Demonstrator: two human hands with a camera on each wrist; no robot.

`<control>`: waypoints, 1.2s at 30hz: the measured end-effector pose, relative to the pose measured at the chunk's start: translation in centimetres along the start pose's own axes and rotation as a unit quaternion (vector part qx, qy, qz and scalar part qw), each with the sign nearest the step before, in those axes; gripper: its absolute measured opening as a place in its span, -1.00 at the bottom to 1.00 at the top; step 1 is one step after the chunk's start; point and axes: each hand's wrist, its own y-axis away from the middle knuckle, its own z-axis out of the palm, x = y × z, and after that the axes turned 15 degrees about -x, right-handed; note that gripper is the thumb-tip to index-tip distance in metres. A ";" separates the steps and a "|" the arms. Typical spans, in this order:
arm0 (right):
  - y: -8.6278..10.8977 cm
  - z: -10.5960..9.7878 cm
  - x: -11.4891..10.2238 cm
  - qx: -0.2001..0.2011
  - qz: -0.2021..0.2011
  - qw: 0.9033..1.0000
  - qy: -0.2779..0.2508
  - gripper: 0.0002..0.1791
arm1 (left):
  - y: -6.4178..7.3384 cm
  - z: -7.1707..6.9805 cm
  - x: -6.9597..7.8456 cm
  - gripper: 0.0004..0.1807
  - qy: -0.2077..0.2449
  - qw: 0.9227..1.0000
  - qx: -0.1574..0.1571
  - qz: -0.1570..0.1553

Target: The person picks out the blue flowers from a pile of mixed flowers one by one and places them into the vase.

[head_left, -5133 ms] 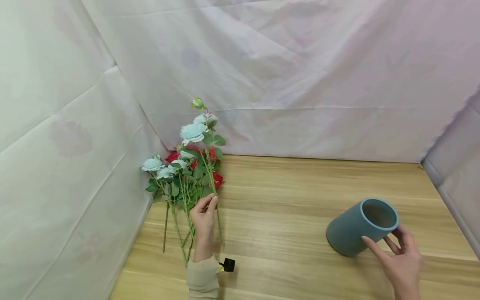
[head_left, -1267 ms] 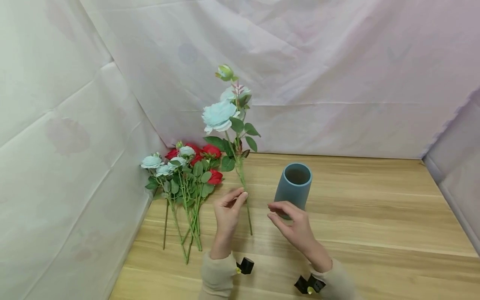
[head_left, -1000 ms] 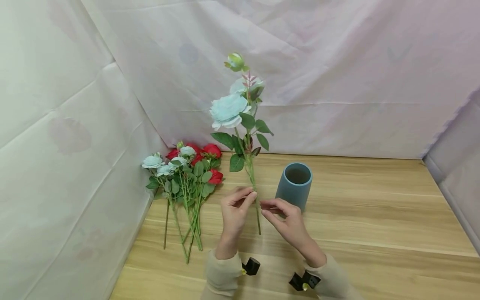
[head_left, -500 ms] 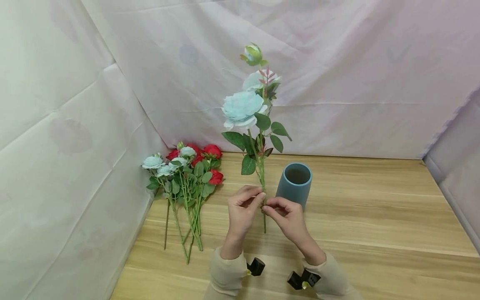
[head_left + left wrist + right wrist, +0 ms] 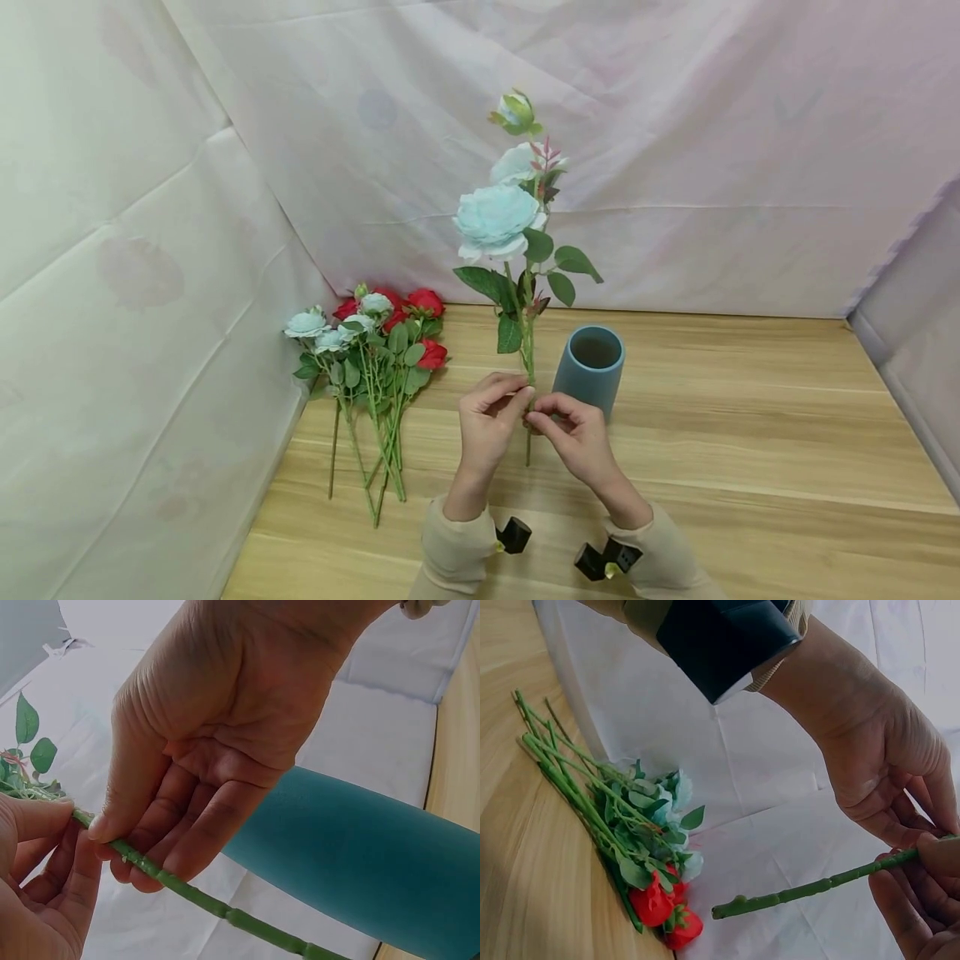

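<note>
My left hand (image 5: 487, 423) pinches the green stem of an artificial flower with pale blue blooms (image 5: 495, 218), a bud at its top and leaves below. My right hand (image 5: 579, 437) pinches the same stem just beneath the left fingers. The flower stands upright, and its bare lower stem (image 5: 802, 891) sticks out past both hands. In the left wrist view, my right hand (image 5: 217, 735) reaches in from the top with thumb and fingers on the stem (image 5: 262, 928). Right behind the right hand stands a blue cylindrical vase (image 5: 585, 385), its mouth facing up.
On the left of the wooden table (image 5: 720, 433) lies a pile of artificial flowers, with red roses (image 5: 425, 302) and pale blue blooms (image 5: 306, 323), stems towards the front. Pale patterned cloth (image 5: 675, 167) hangs at the back and sides.
The vase was tilted in the right hand and now stands upright nearer the middle. The left hand brought the flower from the pile rightward; the right hand let go of the vase and took the stem.
</note>
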 end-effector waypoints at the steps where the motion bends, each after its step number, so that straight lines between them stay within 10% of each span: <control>1: 0.0 0.0 -0.1 0.001 -0.001 1.000 0.003 -0.85 | 0.0 0.0 0.0 -0.91 -0.001 1.000 0.000 -0.002; 12: -0.5 -0.5 -1.4 0.048 -0.026 0.998 0.045 -0.80 | 0.3 -0.5 0.1 -0.86 0.007 1.000 -0.002 -0.012; 23: -1.1 -3.2 -3.1 0.080 -0.034 0.996 0.033 -0.85 | 1.4 -4.4 -2.6 -0.85 -0.021 0.993 0.086 -0.077; 36: -2.7 -6.1 -5.2 0.123 -0.091 0.988 0.020 -0.94 | 3.0 -7.9 -2.4 -0.83 -0.056 0.977 0.161 -0.126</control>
